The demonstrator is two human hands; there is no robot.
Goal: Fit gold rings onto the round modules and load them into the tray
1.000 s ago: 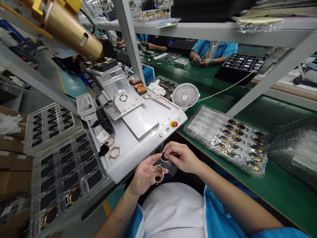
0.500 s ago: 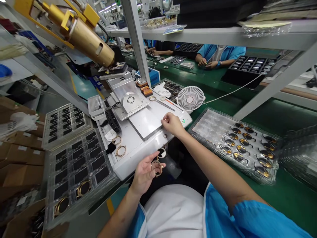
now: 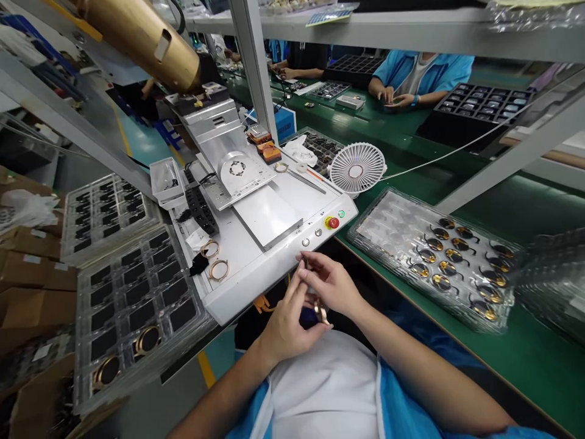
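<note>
Just in front of the white machine, my two hands are together. My left hand [image 3: 290,320] grips a gold ring-shaped watch case [image 3: 321,312] between thumb and fingers, tilted edge-on and partly covered. Against its fingertips, my right hand [image 3: 336,285] is closed in a pinch. Something small and dark shows at the pinch, too covered to name. Two more gold watch rings, a nearer one [image 3: 219,269] and a farther one [image 3: 210,249], lie on the machine's left front corner.
The white machine [image 3: 256,286] carries a metal fixture [image 3: 237,174], tweezers [image 3: 311,182] and a red emergency button [image 3: 333,223]. A white fan [image 3: 357,169] stands behind. Trays of watch parts lie left [image 3: 82,366] and right [image 3: 388,231]. A co-worker's hands [image 3: 395,100] are across the bench.
My right hand has left the machine's front right area and come down to my left hand. The left hand has turned with the gold watch case and moved slightly right. The view has shifted.
</note>
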